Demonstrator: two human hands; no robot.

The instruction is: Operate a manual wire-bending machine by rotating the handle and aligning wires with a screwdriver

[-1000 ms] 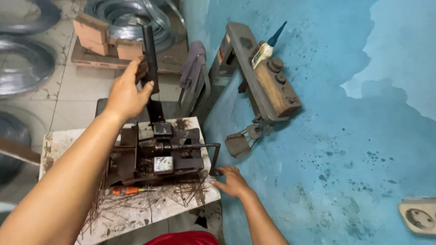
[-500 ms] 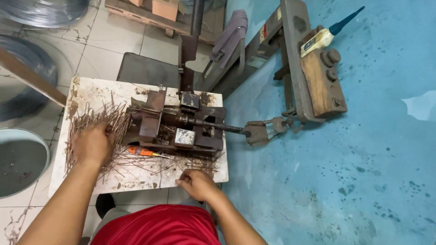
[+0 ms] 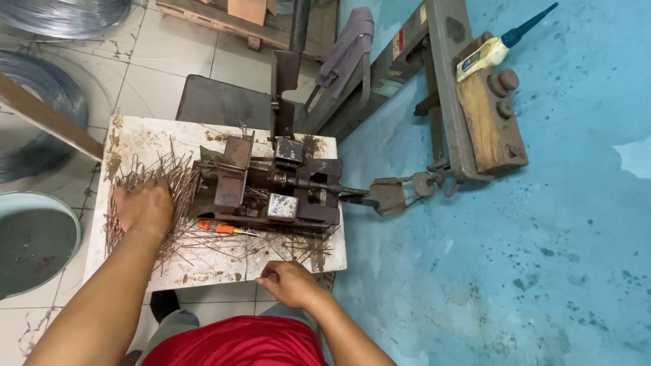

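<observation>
My left hand [image 3: 142,210] lies palm down on a heap of short rusty wire pieces [image 3: 173,179] at the left of a white board [image 3: 203,274], fingers curled into the heap. My right hand [image 3: 288,281] rests at the board's front edge with its fingers closed; nothing shows clearly in it. A rusty metal bending jig [image 3: 271,186] stands between the hands, its dark lever [image 3: 298,27] upright at the back. An orange-handled screwdriver [image 3: 217,227] lies just in front of the jig.
Wire coils [image 3: 41,129] and a round basin [image 3: 34,244] lie on the tiled floor at left. At right, a metal frame with a wooden block [image 3: 485,122], a blue-tipped bottle [image 3: 502,41] and a grey cloth [image 3: 346,44] stand by the blue surface [image 3: 508,271].
My left hand let go of the upright lever and came down onto the wire heap. My right hand moved from the jig's right side to the board's front edge. The view tilted down.
</observation>
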